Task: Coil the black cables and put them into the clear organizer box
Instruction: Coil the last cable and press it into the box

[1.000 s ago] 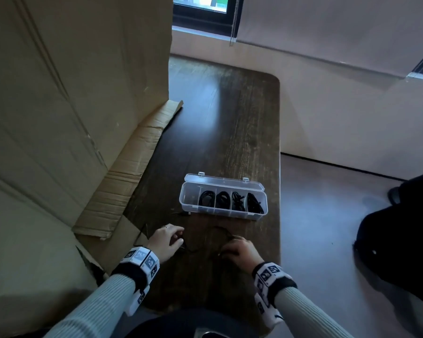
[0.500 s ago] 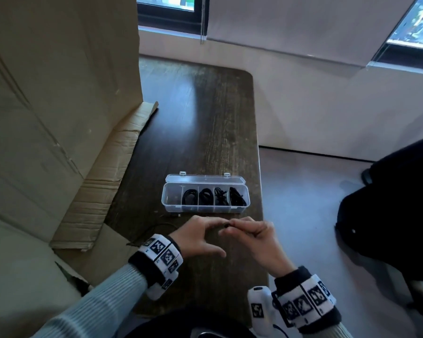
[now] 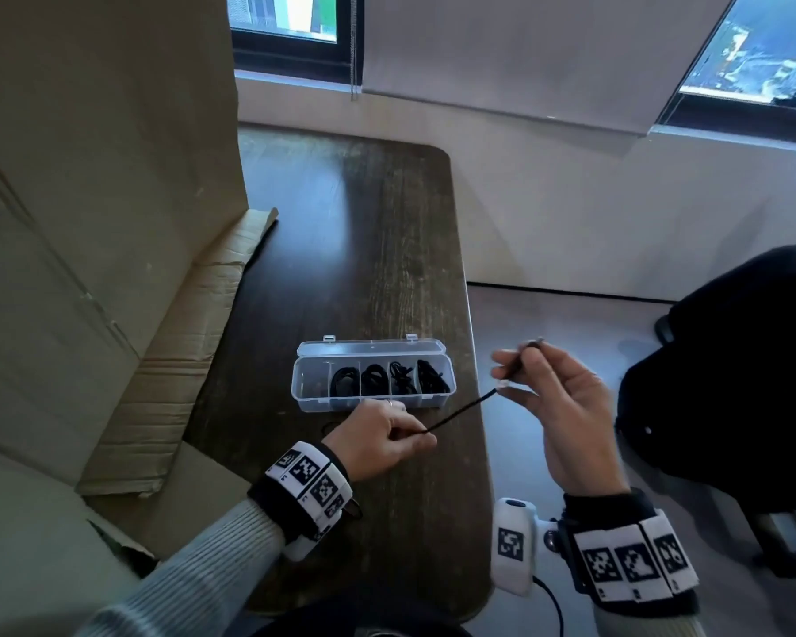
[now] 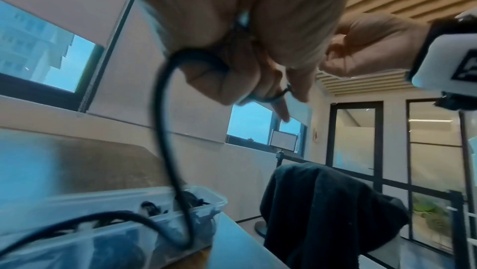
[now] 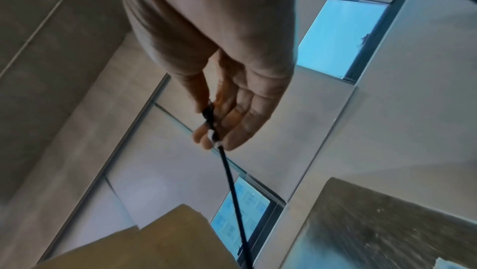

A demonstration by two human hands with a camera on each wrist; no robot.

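Observation:
A black cable (image 3: 461, 412) runs taut between my two hands above the table's near right part. My left hand (image 3: 382, 436) grips it in curled fingers just in front of the clear organizer box (image 3: 372, 403). My right hand (image 3: 548, 393), raised off the table's right edge, pinches the cable's plug end (image 5: 210, 119) between thumb and fingers. In the left wrist view the cable (image 4: 165, 130) loops down from my fist towards the box (image 4: 196, 212). The box stands open; three compartments hold coiled black cables (image 3: 373, 379), and the leftmost looks bare.
The dark wooden table (image 3: 364, 246) is narrow. Large cardboard sheets (image 3: 88, 200) lean along its left side, with a flap (image 3: 194, 333) lying on the table. A dark garment on a chair (image 3: 727, 388) stands on the floor to the right.
Both hands have lifted the cable from the table. The right hand has drawn away to the right and up, stretching the cable out from the left hand.

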